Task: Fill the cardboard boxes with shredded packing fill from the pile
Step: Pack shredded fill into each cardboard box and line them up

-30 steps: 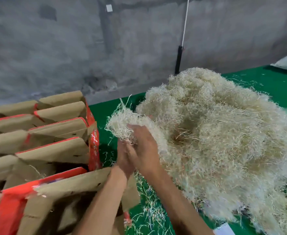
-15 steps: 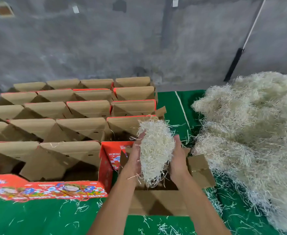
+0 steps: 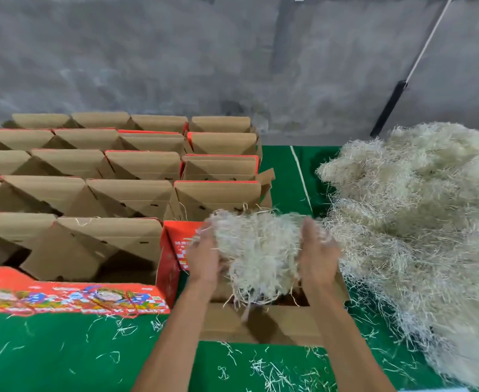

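— Biggest first? Heaped pile (image 3: pixel 419 222) at right on green table (image 3: pixel 63 360).
— Then open box (image 3: pixel 263 321), wad of fill (image 3: pixel 258 250) above, long axis crosswise.
— Hands? Left hand (image 3: pixel 204 258), right hand (image 3: pixel 316 256) cupping its ends, fingers blurred.

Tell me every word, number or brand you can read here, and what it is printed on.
None of it can be read for certain.
Red box front: colourful cartoon print with white lettering, too blurred to read.
Red side panel beside the left hand: white characters, too small and blurred.
Brown box flaps: no print visible.
Grey wall: small pale tags, no legible text.
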The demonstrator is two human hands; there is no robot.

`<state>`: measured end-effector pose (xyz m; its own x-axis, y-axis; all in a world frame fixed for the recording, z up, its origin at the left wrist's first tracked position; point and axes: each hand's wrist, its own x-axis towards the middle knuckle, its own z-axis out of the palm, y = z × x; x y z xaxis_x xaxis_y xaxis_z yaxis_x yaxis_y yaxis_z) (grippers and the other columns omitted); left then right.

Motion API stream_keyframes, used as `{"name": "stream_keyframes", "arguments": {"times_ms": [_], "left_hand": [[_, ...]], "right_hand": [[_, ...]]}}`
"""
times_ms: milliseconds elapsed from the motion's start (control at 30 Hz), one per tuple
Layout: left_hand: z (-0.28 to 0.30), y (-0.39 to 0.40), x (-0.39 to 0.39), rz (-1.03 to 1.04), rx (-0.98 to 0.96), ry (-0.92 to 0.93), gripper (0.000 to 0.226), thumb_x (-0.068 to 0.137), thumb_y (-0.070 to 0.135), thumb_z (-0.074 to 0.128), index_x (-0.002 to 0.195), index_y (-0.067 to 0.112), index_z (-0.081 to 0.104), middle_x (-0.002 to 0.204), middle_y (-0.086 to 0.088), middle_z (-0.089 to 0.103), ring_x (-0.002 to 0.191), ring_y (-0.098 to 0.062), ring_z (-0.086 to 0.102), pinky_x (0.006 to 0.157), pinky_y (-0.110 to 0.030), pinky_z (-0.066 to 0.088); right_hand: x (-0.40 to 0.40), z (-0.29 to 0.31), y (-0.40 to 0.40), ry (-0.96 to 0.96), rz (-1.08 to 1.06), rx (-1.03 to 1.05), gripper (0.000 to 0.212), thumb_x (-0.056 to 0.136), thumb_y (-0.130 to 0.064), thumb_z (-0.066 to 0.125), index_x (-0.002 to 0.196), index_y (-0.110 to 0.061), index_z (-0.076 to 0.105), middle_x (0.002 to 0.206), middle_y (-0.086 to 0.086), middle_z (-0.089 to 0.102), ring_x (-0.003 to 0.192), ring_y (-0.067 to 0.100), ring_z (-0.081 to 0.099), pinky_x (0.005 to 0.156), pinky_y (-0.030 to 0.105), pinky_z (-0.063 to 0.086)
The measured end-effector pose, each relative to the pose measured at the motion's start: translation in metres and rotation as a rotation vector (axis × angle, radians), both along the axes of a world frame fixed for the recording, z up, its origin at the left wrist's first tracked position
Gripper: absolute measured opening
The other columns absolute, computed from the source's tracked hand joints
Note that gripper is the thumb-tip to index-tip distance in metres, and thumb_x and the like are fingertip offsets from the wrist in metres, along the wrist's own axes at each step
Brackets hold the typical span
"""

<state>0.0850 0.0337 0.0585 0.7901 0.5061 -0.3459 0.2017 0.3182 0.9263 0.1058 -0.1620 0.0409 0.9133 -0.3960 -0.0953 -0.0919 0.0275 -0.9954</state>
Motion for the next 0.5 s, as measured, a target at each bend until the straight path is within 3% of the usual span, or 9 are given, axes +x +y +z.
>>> {"name": "stream_keyframes", "arguments": {"times_ms": [67, 100, 167, 233, 267, 300, 333, 433, 500], "left_hand": [[-0.005, 0.018, 0.002, 0.174, 0.081, 0.072, 0.019, 0.099, 0.037, 0.055, 0.082, 0.027, 0.054, 0.072, 0.007, 0.052, 0.057, -0.009, 0.049, 0.052, -0.027, 0.042], [-0.007, 0.02, 0.005, 0.172, 0.045, 0.057, 0.026, 0.095, 0.05, 0.057, 0.091, 0.024, 0.06, 0.076, 0.005, 0.056, 0.057, -0.008, 0.051, 0.056, -0.027, 0.046], [-0.005, -0.002, 0.005, -0.035, -0.063, 0.012, 0.06, 0.083, 0.074, 0.055, 0.122, 0.028, 0.064, 0.113, 0.001, 0.069, 0.089, -0.009, 0.068, 0.089, -0.037, 0.054], [-0.004, -0.043, -0.004, -0.278, -0.004, 0.108, 0.098, 0.064, 0.095, 0.048, 0.144, 0.037, 0.042, 0.15, 0.002, 0.046, 0.134, -0.02, 0.049, 0.114, -0.051, 0.034], [-0.008, -0.06, -0.008, -0.313, 0.048, 0.172, 0.116, 0.057, 0.101, 0.045, 0.15, 0.033, 0.032, 0.157, 0.002, 0.035, 0.141, -0.024, 0.039, 0.116, -0.053, 0.03], [-0.013, -0.069, -0.01, -0.299, 0.079, 0.205, 0.125, 0.054, 0.103, 0.044, 0.154, 0.03, 0.023, 0.16, 0.0, 0.03, 0.144, -0.026, 0.034, 0.116, -0.052, 0.029], [-0.016, -0.073, -0.012, -0.277, 0.093, 0.217, 0.129, 0.053, 0.102, 0.047, 0.155, 0.027, 0.019, 0.16, -0.001, 0.028, 0.144, -0.027, 0.033, 0.116, -0.052, 0.029], [-0.017, -0.043, -0.004, -0.089, 0.01, 0.2, 0.123, 0.059, 0.09, 0.063, 0.155, 0.027, 0.018, 0.157, -0.001, 0.032, 0.14, -0.029, 0.036, 0.114, -0.053, 0.029], [-0.016, -0.017, 0.002, 0.03, -0.057, 0.153, 0.107, 0.069, 0.078, 0.068, 0.152, 0.026, 0.024, 0.147, -0.002, 0.04, 0.127, -0.026, 0.042, 0.109, -0.047, 0.033]], "right_hand": [[0.003, -0.004, -0.024, -0.007, -0.087, 0.056, 0.069, 0.076, -0.086, 0.053, 0.096, -0.02, 0.055, 0.063, -0.009, 0.057, 0.051, 0.002, 0.055, 0.059, 0.023, 0.053], [0.001, -0.004, -0.029, 0.038, -0.057, 0.119, 0.078, 0.073, -0.09, 0.052, 0.111, -0.022, 0.055, 0.074, -0.015, 0.064, 0.069, -0.001, 0.067, 0.073, 0.025, 0.058], [-0.004, -0.003, -0.011, 0.069, 0.099, 0.13, 0.083, 0.072, -0.092, 0.05, 0.122, -0.026, 0.06, 0.096, -0.013, 0.071, 0.1, 0.003, 0.069, 0.083, 0.041, 0.059], [-0.012, 0.0, 0.019, 0.079, 0.249, -0.015, 0.079, 0.077, -0.089, 0.048, 0.101, -0.016, 0.065, 0.088, 0.016, 0.065, 0.089, 0.022, 0.069, 0.065, 0.051, 0.06], [-0.014, -0.003, 0.031, 0.039, 0.292, -0.114, 0.088, 0.076, -0.089, 0.046, 0.118, -0.011, 0.05, 0.073, 0.02, 0.058, 0.076, 0.026, 0.068, 0.06, 0.045, 0.062], [-0.017, -0.004, 0.036, 0.015, 0.304, -0.173, 0.056, 0.074, -0.092, 0.045, 0.082, -0.036, 0.037, 0.057, 0.01, 0.056, 0.056, 0.019, 0.065, 0.053, 0.031, 0.057], [-0.018, -0.003, 0.037, 0.015, 0.281, -0.174, 0.073, 0.072, -0.092, 0.046, 0.077, -0.02, 0.058, 0.048, -0.001, 0.049, 0.04, 0.012, 0.053, 0.046, 0.026, 0.045], [-0.012, -0.002, 0.008, 0.039, 0.242, -0.14, 0.063, 0.077, -0.079, 0.062, 0.079, -0.016, 0.062, 0.048, 0.005, 0.054, 0.035, 0.019, 0.048, 0.038, 0.03, 0.04], [-0.01, 0.0, -0.014, 0.044, 0.189, -0.116, 0.067, 0.071, -0.084, 0.061, 0.069, -0.017, 0.055, 0.044, -0.003, 0.042, 0.034, 0.014, 0.032, 0.038, 0.028, 0.029]]}}
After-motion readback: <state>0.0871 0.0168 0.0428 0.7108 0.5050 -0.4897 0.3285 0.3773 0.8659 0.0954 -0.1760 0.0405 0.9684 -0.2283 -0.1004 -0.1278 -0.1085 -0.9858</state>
